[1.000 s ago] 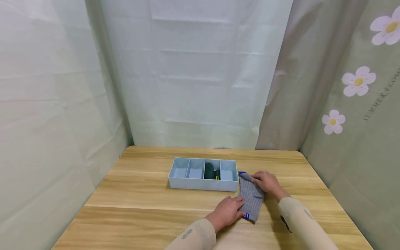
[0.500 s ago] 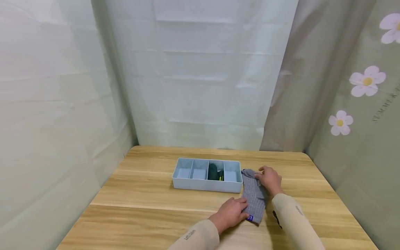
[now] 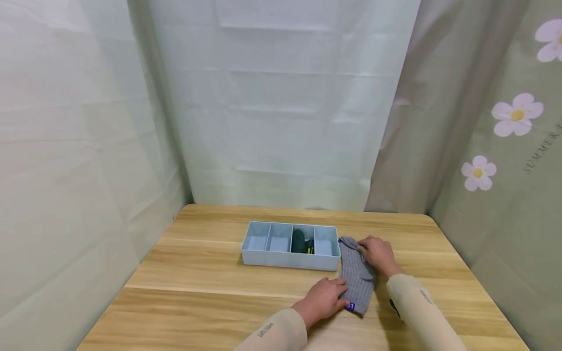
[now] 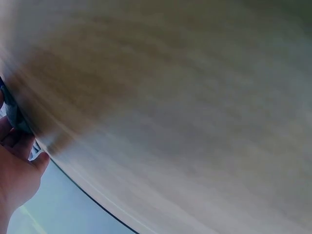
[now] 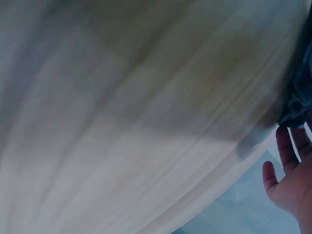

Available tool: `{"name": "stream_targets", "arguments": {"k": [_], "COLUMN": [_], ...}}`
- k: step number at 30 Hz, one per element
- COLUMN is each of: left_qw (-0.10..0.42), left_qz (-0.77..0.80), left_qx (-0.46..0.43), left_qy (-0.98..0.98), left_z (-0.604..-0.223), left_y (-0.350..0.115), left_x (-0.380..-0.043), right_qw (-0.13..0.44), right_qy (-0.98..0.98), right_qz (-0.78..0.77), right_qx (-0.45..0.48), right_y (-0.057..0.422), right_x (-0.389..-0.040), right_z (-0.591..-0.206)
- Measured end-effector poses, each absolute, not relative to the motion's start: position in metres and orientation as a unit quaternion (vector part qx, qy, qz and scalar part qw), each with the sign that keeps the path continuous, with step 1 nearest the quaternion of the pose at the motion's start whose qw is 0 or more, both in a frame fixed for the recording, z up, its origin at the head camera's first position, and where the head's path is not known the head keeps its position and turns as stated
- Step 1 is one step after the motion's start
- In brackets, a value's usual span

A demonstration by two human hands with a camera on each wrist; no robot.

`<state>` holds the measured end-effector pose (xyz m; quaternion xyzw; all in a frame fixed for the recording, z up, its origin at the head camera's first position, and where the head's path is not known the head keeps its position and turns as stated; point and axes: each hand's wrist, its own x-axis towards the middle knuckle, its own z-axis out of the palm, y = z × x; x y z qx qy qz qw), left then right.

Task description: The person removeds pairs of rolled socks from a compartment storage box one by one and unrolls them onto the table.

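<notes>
A grey ribbed sock (image 3: 356,273) lies flat on the table, with a blue label near its lower end. My left hand (image 3: 324,298) rests its fingertips on the sock's lower left edge. On the upper right part of the sock, the fingers of my right hand (image 3: 380,254) touch the fabric. In the right wrist view, the right hand (image 5: 295,183) has its fingers extended to the dark-looking sock (image 5: 301,95), the thumb standing apart. At the left wrist view's edge, the left hand (image 4: 19,178) meets the sock (image 4: 14,114) too.
A pale blue four-part organizer box (image 3: 290,260) stands just left of the sock. Its third compartment from the left holds a dark green item (image 3: 298,241) with yellow marks. The wooden table (image 3: 197,278) is bounded by pale curtains (image 3: 281,122) behind and at both sides.
The right hand's raised fingers have come down onto the sock. The sock's upper end is flatter than a second ago. The left hand stays put; the head view has shifted slightly.
</notes>
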<state>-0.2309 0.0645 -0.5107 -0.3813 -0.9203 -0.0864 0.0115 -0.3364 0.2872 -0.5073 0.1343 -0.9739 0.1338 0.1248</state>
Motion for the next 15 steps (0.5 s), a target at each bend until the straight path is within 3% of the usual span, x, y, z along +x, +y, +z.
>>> {"name": "stream_targets", "arguments": {"k": [9,15], "left_qw": [0.024,0.043], "left_qz": [-0.079,-0.072], "left_qx": [-0.393,-0.393], "left_qy": [-0.916,-0.916], "left_z": [-0.510,-0.514], "left_y": [0.063,0.062], "left_x": [-0.230,-0.232], "right_qw": [0.097,0.133], "right_qy": [-0.978,-0.969], "right_qz": [0.169,0.197], "right_qx": [0.070,0.065], "right_y": [0.281,0.279], "right_x": [-0.352,-0.357], "right_z": [-0.506,-0.505]}}
